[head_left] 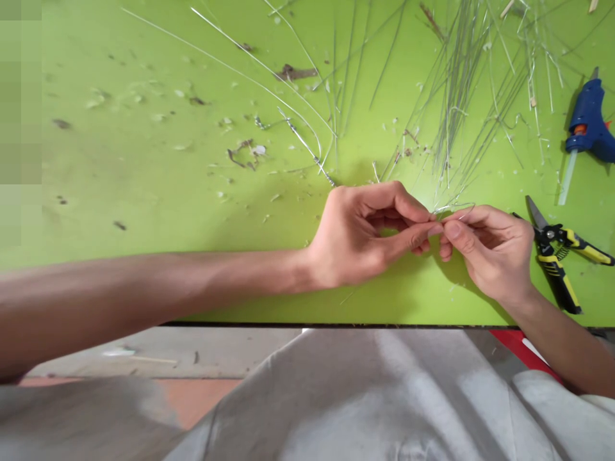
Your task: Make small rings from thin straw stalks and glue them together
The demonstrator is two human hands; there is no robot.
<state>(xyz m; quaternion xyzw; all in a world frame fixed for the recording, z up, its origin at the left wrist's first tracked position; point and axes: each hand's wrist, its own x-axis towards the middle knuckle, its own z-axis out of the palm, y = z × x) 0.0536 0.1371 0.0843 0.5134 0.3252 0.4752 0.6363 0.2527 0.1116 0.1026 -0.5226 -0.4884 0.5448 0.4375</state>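
Near the table's front edge, my left hand (365,234) pinches a thin piece of wire (451,207) between thumb and index finger. Just to its right, my right hand (490,253) pinches the same wire, and the fingertips of both hands almost touch. A bent loop of the wire shows above the fingers; the part between the fingertips is hidden. Behind my left hand lies a twisted wire piece (307,147) with long loose ends. A bundle of straight wires (464,83) spreads out beyond my hands.
Right of my right hand lie spread pruning shears (552,237) with yellow-black handles. A blue glue gun (587,118) with a glue stick lies at the far right. Bark bits (295,72) and shavings are scattered over the green table (168,192).
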